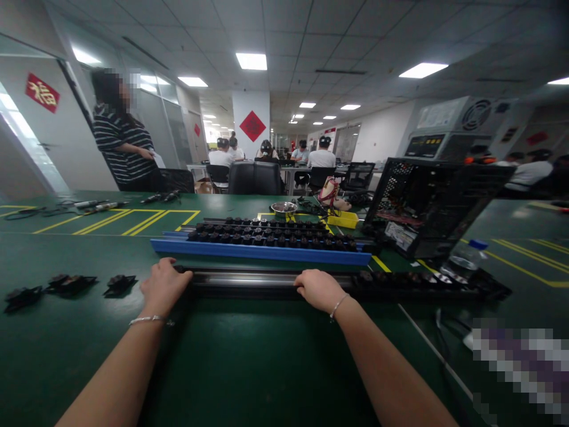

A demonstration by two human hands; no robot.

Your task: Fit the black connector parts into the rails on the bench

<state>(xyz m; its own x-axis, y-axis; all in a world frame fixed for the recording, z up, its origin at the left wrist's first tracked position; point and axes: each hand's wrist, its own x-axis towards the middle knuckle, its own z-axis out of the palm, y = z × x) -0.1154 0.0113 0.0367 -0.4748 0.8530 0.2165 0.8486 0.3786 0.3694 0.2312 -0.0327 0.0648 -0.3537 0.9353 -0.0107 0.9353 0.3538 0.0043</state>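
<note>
A long black metal rail (249, 280) with a shiny inner face lies across the green table in front of me. My left hand (163, 287) is closed around its left end; the far fingertips are hidden behind it. Near the rail's middle, my right hand (320, 289) grips it with curled fingers. Small black parts (391, 277) sit in a row along the rail's right stretch. Left of my left hand lie loose black clip-like parts (120, 284). Just beyond the rail, a blue rail (262, 251) runs in front of several rows of black parts (275, 237).
An opened computer case (427, 201) stands at the right, with a power supply (453, 115) on top. Near it are a water bottle (466, 258) and a yellow tray (343, 219). A metal bowl (283, 207) sits farther back. A person (124, 136) stands beyond the table at left.
</note>
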